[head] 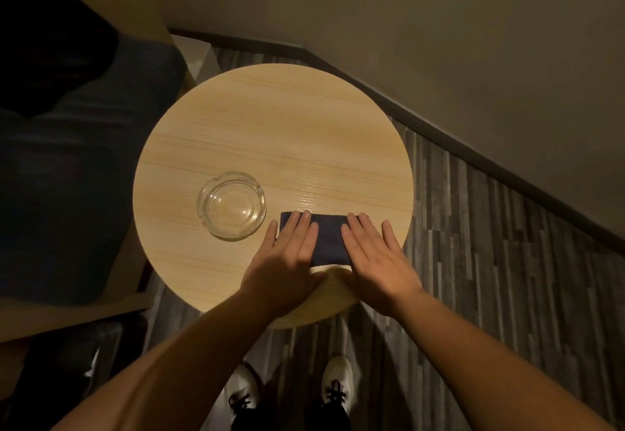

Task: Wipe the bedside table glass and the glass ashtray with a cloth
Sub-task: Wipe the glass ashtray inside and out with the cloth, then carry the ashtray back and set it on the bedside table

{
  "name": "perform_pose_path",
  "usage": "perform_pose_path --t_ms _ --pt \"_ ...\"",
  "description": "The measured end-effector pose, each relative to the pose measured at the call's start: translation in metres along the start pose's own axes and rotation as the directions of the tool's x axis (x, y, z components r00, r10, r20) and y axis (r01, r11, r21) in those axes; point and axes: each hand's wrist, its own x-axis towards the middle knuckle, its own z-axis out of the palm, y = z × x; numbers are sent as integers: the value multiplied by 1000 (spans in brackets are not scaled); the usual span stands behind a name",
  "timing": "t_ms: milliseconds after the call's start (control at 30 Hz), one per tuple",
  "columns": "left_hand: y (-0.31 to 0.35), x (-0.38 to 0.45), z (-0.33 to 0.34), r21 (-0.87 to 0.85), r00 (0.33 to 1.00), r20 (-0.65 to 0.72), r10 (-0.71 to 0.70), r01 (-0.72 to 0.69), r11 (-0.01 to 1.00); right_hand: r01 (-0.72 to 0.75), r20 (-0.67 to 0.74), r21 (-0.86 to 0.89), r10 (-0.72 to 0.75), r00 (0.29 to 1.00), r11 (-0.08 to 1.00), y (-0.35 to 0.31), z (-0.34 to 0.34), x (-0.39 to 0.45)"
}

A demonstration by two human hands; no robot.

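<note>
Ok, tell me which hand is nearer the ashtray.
Left. The left hand lies flat on the cloth just beside the ashtray; the right hand presses the cloth's far end.

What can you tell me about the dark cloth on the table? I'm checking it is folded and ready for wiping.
The dark navy cloth is folded into a flat rectangle that looks like soft, matte fabric. It lies on the round light wood-grain table near its front edge, just right of the clear round glass ashtray and apart from it. The left hand and right hand both press flat on it with straight fingers, covering its two ends.
</note>
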Motion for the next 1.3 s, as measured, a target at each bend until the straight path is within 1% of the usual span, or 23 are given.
perform_pose_path --t_ms 200,300,400,500,600,733,833,933,1000,1067,1100,1167,1233,1300 --pt "0 1 5 53 997 -73 0 4 999 1 40 -18 0 999 1000 2 -2 0" --pt "0 -1 4 112 998 -55 -16 22 993 -7 36 -17 8 999 1000 2 -2 0" --pt "0 -3 2 128 999 -42 -15 21 992 -1 42 -13 1 999 1000 0 -4 -1" --pt "0 -15 0 113 998 -50 -34 40 993 -4 10 24 4 1000 1000 -3 -12 -3" --pt "-1 -40 -8 42 995 -50 -83 85 995 -3 -24 89 5 1000 996 -10 -27 -1" --pt "-21 -68 -19 -78 979 -63 -194 189 979 78 -72 158 -67 995 984 -30 -51 17" --pt "-55 -77 -26 -168 945 -114 -306 285 944 139 -106 210 -119 987 968 -52 -64 49" --pt "-87 -74 -46 -302 868 -114 -483 433 849 122 -135 254 -89 987 960 -71 -69 78" --pt "-101 -70 -58 -347 816 -156 -556 482 804 105 -137 285 -68 988 953 -77 -69 91" --pt "-113 -66 -66 -380 786 -173 -593 503 777 101 -124 307 -66 990 946 -81 -70 101" --pt "-119 -65 -68 -390 790 -140 -597 510 767 100 -112 316 -68 991 944 -82 -70 106" --pt "-131 -60 -68 -372 828 -22 -560 513 774 94 -83 324 -71 994 941 -85 -69 117" --pt "-142 -54 -65 -326 868 79 -490 487 810 88 -65 338 -70 995 937 -88 -66 126" --pt "-151 -47 -59 -312 894 130 -429 448 838 87 -63 341 -69 996 936 -91 -64 132"
